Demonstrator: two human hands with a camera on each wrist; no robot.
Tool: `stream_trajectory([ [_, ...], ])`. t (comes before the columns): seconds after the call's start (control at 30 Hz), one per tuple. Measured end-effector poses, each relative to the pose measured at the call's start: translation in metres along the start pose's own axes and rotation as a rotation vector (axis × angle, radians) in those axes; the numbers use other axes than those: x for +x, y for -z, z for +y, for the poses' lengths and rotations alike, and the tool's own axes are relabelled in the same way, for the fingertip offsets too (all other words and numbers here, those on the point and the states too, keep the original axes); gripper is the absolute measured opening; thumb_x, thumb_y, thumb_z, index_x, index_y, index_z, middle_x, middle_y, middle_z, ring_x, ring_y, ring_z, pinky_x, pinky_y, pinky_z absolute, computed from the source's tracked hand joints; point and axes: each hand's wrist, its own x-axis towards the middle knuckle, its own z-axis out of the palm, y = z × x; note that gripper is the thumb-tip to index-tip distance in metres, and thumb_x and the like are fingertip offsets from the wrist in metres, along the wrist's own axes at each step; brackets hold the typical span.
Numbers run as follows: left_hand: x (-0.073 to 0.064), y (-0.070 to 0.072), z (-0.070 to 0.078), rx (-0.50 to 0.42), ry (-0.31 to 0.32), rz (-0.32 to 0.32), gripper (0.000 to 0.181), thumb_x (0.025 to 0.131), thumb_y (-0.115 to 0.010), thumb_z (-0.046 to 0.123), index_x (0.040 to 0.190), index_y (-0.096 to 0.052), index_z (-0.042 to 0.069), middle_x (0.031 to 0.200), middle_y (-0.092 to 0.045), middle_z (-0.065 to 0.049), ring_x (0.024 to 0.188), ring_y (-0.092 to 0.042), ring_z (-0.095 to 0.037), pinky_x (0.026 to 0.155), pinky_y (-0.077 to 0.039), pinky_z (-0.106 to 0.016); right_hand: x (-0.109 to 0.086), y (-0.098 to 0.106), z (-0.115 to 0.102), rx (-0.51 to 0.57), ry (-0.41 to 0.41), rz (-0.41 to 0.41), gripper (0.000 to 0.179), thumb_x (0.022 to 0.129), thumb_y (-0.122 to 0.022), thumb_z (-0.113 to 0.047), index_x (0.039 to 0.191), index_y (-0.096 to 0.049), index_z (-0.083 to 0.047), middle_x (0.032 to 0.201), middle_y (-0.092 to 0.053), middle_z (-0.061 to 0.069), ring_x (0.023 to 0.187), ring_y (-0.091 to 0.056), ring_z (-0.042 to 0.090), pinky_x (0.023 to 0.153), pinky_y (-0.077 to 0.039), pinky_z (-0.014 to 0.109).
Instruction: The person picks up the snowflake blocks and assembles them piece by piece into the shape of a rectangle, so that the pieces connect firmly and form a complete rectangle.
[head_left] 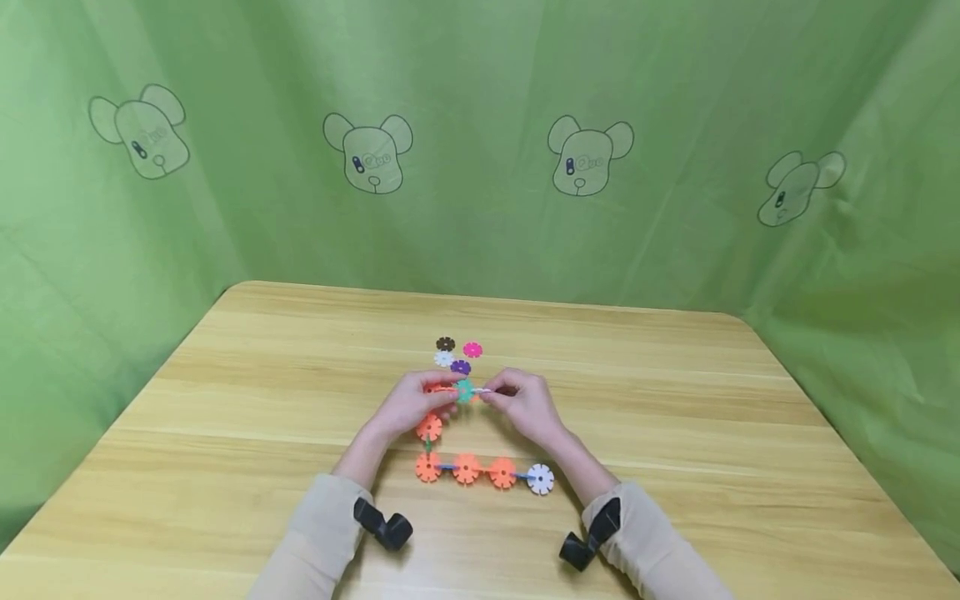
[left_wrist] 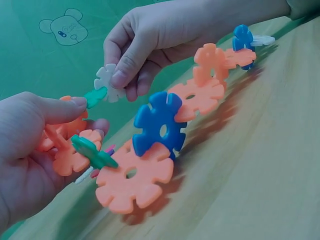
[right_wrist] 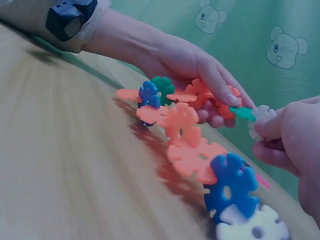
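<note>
Slotted plastic flower discs are joined into a bent chain of orange, blue and green pieces, such as an orange disc and a blue disc. My left hand grips the orange discs at the chain's far end, thumb on top. A teal-green disc sticks out past that thumb. From the right, my right hand pinches a white disc between thumb and fingers. The white disc's edge meets the green disc; how deep the slots engage is hard to tell. Another white disc ends the chain's near row.
Beyond the hands lie loose discs: brown, pink, white and purple. The wooden table is backed by a green curtain. The chain's near row lies between the forearms.
</note>
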Motion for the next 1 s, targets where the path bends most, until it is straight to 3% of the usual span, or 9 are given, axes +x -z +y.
stream_trajectory([
  [0.23,0.002,-0.002,0.000,0.019,-0.032,-0.010,0.035,0.088,-0.057,0.000,0.123,-0.055,-0.005,0.097,-0.065,-0.018,0.077,-0.064,-0.028,0.069,-0.055,-0.032,0.000,-0.001,0.000,0.014,-0.003,0.010,0.007,0.075,-0.072,0.002,0.076,-0.070,-0.004,0.074,-0.066,0.004,0.066,-0.060,0.015,0.061,-0.052,0.024],
  [0.37,0.002,0.000,0.000,0.060,-0.036,-0.017,0.036,0.088,-0.059,0.004,0.123,-0.056,-0.003,0.105,-0.063,-0.020,0.082,-0.064,-0.029,0.072,-0.055,-0.034,0.000,-0.002,0.001,-0.007,-0.006,0.005,0.005,0.075,-0.073,-0.001,0.077,-0.070,-0.004,0.073,-0.066,0.002,0.067,-0.060,0.014,0.063,-0.052,0.025],
  [0.6,0.000,0.006,-0.001,0.254,-0.069,0.030,0.037,0.084,-0.068,0.019,0.119,-0.063,0.008,0.124,-0.058,-0.009,0.116,-0.050,-0.026,0.096,-0.040,-0.045,0.000,-0.003,0.001,-0.063,-0.024,-0.049,0.004,0.078,-0.072,-0.006,0.082,-0.070,-0.006,0.078,-0.067,-0.001,0.072,-0.059,0.013,0.069,-0.051,0.027],
  [0.8,-0.002,0.008,0.002,0.294,-0.062,0.052,0.037,0.081,-0.070,0.019,0.117,-0.064,0.008,0.120,-0.061,-0.008,0.114,-0.051,-0.028,0.097,-0.038,-0.050,0.001,-0.004,0.000,-0.077,-0.062,-0.066,0.008,0.079,-0.070,-0.005,0.085,-0.070,-0.010,0.079,-0.067,-0.001,0.073,-0.059,0.012,0.070,-0.051,0.028],
  [1.0,-0.003,0.006,0.002,0.371,-0.099,0.007,0.045,0.079,-0.073,0.020,0.121,-0.061,0.008,0.121,-0.060,-0.009,0.112,-0.052,-0.027,0.096,-0.039,-0.048,0.001,-0.006,-0.003,-0.068,-0.112,-0.073,0.008,0.080,-0.070,-0.005,0.084,-0.066,-0.011,0.075,-0.066,-0.004,0.071,-0.061,0.011,0.071,-0.052,0.029],
])
